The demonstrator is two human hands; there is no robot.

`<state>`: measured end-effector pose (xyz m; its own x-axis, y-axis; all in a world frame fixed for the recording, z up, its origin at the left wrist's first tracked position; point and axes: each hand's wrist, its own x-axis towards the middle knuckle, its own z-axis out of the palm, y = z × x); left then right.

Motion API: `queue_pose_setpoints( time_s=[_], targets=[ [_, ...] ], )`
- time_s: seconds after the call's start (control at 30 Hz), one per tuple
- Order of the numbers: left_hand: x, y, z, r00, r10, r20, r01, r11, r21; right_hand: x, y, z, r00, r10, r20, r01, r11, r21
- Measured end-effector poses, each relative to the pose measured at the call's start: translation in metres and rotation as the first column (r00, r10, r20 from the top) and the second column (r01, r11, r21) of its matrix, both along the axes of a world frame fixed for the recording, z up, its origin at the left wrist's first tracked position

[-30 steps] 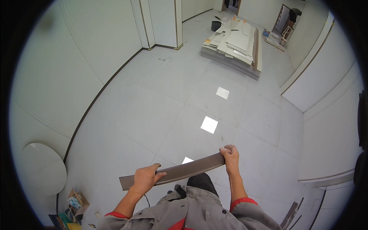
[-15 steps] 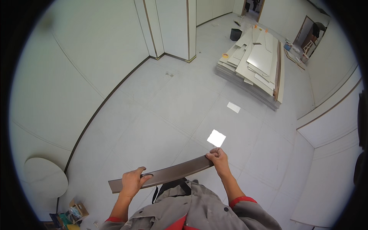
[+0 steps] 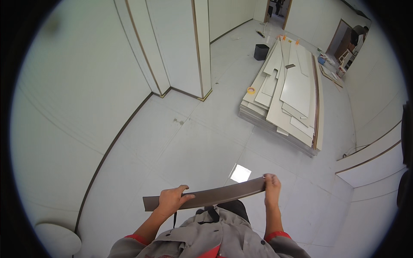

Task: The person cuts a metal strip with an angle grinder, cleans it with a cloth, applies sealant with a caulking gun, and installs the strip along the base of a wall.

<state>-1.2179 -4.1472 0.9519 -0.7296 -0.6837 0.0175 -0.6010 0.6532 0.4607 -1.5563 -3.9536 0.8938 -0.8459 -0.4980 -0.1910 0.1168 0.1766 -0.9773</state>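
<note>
A long, flat brown trim strip point(image 3: 223, 194) spans the space in front of my body, its right end slightly higher than its left. My left hand point(image 3: 173, 200) grips it near the left end, thumb pointing right along its face, and a short piece sticks out past the hand. At the right end, my right hand point(image 3: 272, 185) is closed on the strip's tip, a little blurred. Both forearms come out of grey sleeves with red cuffs.
A large stack of white panels point(image 3: 297, 94) lies ahead right, a roll of yellow tape point(image 3: 251, 90) on its edge. Behind it stands a black bin point(image 3: 260, 52). A wall corner with brown edging point(image 3: 204, 93) juts out ahead. A round white board point(image 3: 57, 239) leans left. Another person point(image 3: 355, 36) is far right.
Both hands and the strip have shifted right in view. The panel stack and wall corner appear nearer and lower. The round board has slid toward the lower edge.
</note>
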Motion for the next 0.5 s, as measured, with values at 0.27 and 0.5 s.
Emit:
queue_pose_setpoints(
  time_s=[0.27,0.5],
  targets=[
    [-0.245,-0.285,-0.006,0.916,0.238,-0.323,-0.245,0.969,0.018,-0.231,-0.155,-0.053,0.917,-0.33,0.226,0.336,0.942,0.012],
    [-0.41,-0.479,-0.001,0.908,0.295,-0.297,-0.277,0.955,0.104,-0.353,-0.4,-0.057,0.952,-0.022,0.306,-0.001,0.997,0.074]
  ],
)
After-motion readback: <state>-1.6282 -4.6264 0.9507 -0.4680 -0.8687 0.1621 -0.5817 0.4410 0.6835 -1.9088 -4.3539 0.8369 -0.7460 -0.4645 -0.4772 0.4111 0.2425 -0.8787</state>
